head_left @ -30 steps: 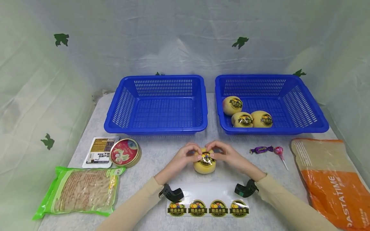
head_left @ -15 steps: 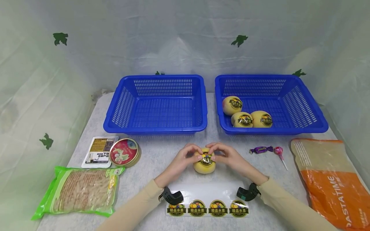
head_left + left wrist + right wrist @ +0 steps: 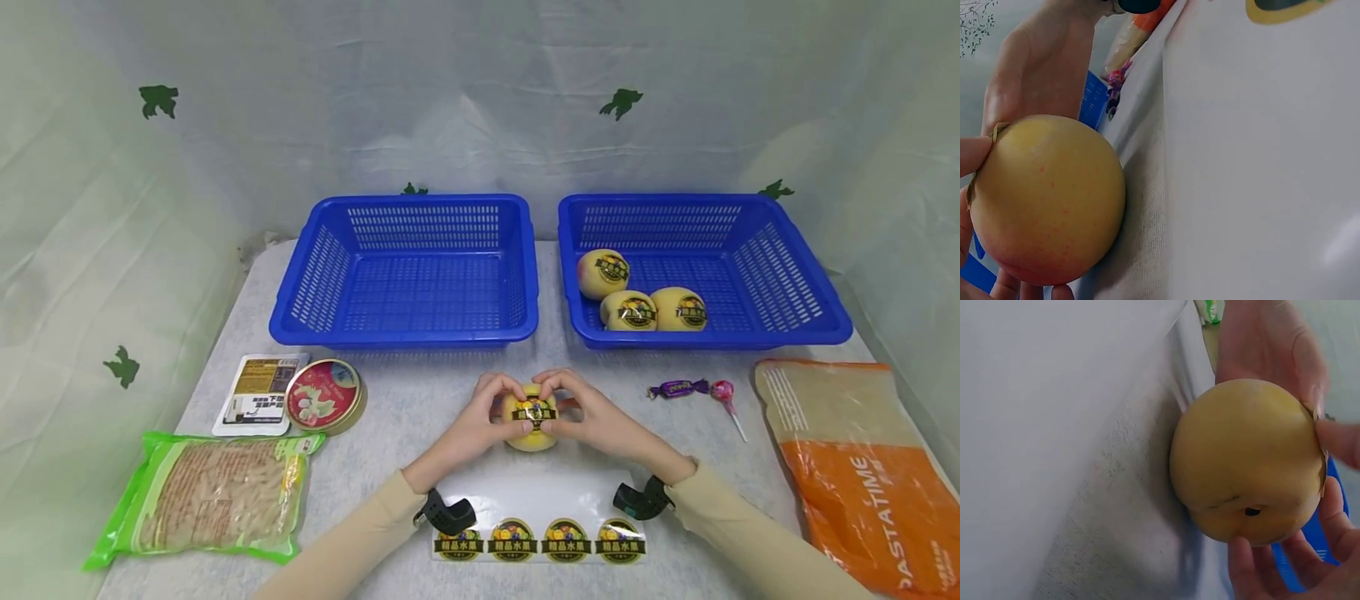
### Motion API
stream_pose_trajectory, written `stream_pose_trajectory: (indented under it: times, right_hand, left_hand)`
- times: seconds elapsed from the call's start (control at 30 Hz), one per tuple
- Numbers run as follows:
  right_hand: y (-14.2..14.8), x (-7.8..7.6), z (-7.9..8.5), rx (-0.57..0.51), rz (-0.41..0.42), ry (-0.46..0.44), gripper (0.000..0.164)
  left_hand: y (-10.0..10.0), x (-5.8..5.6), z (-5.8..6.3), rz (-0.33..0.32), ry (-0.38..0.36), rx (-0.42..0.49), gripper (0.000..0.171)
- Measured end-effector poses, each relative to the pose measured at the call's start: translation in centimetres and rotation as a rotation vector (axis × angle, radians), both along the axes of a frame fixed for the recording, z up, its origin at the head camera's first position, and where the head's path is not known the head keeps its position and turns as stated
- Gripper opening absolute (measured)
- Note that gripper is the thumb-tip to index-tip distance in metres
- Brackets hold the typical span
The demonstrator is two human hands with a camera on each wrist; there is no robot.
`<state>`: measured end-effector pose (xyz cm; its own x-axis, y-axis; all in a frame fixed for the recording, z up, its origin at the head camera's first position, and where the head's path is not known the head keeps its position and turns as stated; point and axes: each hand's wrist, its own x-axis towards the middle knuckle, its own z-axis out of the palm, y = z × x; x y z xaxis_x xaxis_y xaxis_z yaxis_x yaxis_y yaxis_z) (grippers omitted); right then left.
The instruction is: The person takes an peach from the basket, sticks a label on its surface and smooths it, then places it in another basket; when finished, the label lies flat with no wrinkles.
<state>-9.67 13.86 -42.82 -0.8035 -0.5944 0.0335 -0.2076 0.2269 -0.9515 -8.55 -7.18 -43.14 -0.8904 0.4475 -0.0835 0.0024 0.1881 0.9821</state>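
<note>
A yellow peach [image 3: 530, 442] with a red blush stands on the table between both hands, its black and gold fruit sticker [image 3: 533, 412] facing up. My left hand [image 3: 480, 419] holds the left side, with the thumb at the sticker's lower edge and the index finger at its upper edge. Mirroring it, my right hand [image 3: 591, 419] holds the right side with thumb and fingers on the sticker's rim. In the left wrist view the sticker's edge lifts slightly off the peach [image 3: 1047, 200]. Fingertips also support the far side of the peach [image 3: 1241, 444] in the right wrist view.
A sticker sheet [image 3: 536, 492] lies in front. Behind stand a bare blue basket [image 3: 405, 340] and another basket [image 3: 750, 337] with three stickered peaches. Left are a noodle bag [image 3: 221, 496], a round tin [image 3: 322, 396] and a white pack [image 3: 258, 396]; right, candies [image 3: 678, 389] and an orange bag [image 3: 862, 475].
Both thumbs have slid from the sticker's sides down to its lower edge, so more of the sticker shows. The peach stays in place between the hands.
</note>
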Motion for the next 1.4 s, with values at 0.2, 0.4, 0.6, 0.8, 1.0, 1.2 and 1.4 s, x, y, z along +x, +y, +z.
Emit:
stream_pose_trajectory:
  times: [0.2,0.4,0.6,0.8,1.0,1.2,1.4]
  right_hand:
    - [0.0,0.0,0.0,-0.004,0.014,0.031,0.028]
    - [0.2,0.1,0.9,-0.088,0.058,-0.032,0.016]
    - [0.0,0.3,2.3,-0.093,0.054,-0.064,0.012]
    - [0.3,0.1,2.3,-0.076,0.053,-0.133,0.015]
    - [0.5,-0.2,1.2,-0.075,0.057,-0.11,0.018]
    - [1.1,-0.7,-0.6,-0.12,0.077,-0.181,0.024]
    - [1.1,-0.8,-0.7,-0.135,0.079,-0.243,0.031]
  left_hand:
    - [0.2,0.0,-0.8,-0.001,0.114,-0.074,0.037]
    - [0.6,0.2,-0.6,0.023,0.16,-0.129,0.04]
    - [0.2,-0.1,-0.7,-0.032,0.122,-0.094,0.036]
    - [-1.1,-0.9,-0.2,-0.118,-0.037,0.09,0.021]
    - [-1.1,-0.6,1.7,-0.139,0.007,0.091,0.021]
    - [-1.0,-0.4,2.0,-0.17,0.038,0.063,0.028]
    - [-1.1,-0.6,2.0,-0.166,0.011,0.1,0.028]
